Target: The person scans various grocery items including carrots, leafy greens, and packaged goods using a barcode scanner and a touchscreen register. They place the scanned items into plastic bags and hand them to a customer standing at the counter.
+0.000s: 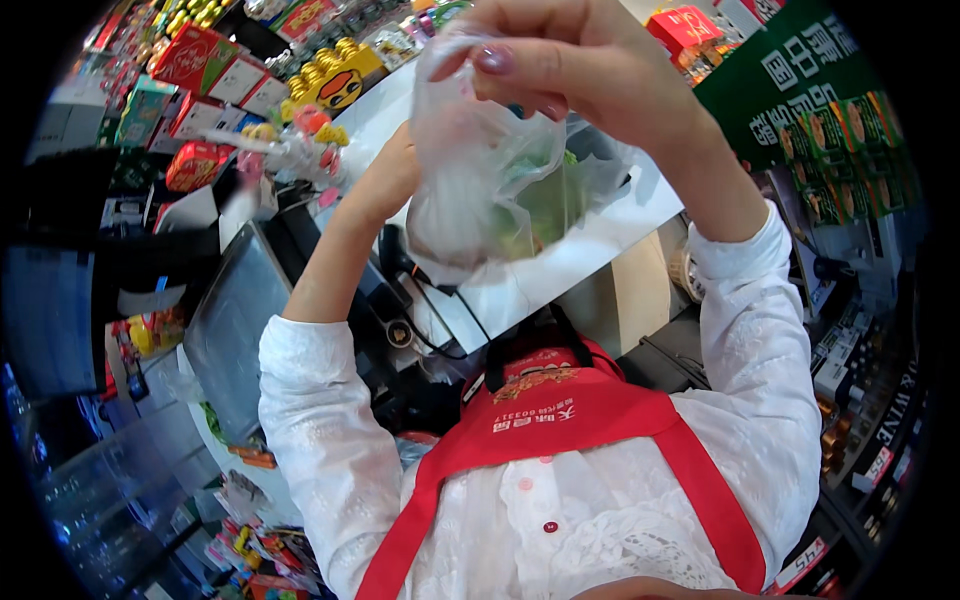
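Head view: where's the plastic bag?

"Twelve o'clock, over the white counter; the right hand pinches its top, fingers closed."

"And the left hand?"

"Eleven o'clock, beside the bag; fingers hidden, can't tell."

L hand mostly hidden behind plastic bag; R hand part. cut, top edge; contents blurry.

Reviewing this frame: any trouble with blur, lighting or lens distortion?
Head view: fisheye rendering, with black corners and scenery bending toward the rim; head view: the translucent plastic bag looks soft and hazy, while the red apron reads more sharply; head view: the white counter shows bright, the screen at the far left dim and bluish.
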The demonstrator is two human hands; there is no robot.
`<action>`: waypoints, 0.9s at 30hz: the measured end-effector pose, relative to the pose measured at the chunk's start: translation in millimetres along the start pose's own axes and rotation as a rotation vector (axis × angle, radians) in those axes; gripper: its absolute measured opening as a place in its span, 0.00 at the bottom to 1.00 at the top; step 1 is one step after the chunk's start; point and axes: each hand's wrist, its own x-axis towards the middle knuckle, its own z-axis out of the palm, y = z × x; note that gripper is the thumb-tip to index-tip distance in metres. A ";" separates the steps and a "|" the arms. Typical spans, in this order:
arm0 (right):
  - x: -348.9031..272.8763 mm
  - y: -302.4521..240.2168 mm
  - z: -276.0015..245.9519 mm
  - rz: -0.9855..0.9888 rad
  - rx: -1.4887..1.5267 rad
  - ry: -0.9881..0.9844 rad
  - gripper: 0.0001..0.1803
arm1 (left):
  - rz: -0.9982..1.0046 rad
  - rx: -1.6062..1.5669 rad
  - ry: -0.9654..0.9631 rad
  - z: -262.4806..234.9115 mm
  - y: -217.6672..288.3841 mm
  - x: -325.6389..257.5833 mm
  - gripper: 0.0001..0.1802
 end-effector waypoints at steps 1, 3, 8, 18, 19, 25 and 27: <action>14.0 -17.5 2.2 0.026 0.173 -0.144 0.10 | 0.034 -0.052 -0.020 1.8 8.1 -16.0 0.19; 42.0 -13.4 31.1 -0.051 0.130 -0.186 0.10 | -0.029 -0.182 -0.082 -5.3 13.4 -49.7 0.19; 107.2 -40.0 108.4 -0.069 0.094 -0.400 0.12 | -0.023 -0.262 -0.034 -35.9 27.5 -177.0 0.16; 202.2 -92.1 277.7 -0.420 -0.262 -0.551 0.13 | 0.117 0.223 1.051 -74.6 42.4 -381.8 0.07; 205.1 -96.9 270.5 -0.428 -0.352 -0.591 0.12 | 0.137 0.289 1.092 -83.2 36.6 -376.8 0.07; 222.5 10.4 312.6 -0.428 -0.841 -0.597 0.16 | -0.110 0.521 0.983 -56.7 -19.8 -444.6 0.11; 210.5 17.1 312.7 -0.498 -0.823 -0.584 0.14 | -0.132 0.488 0.933 -51.7 -22.1 -457.0 0.13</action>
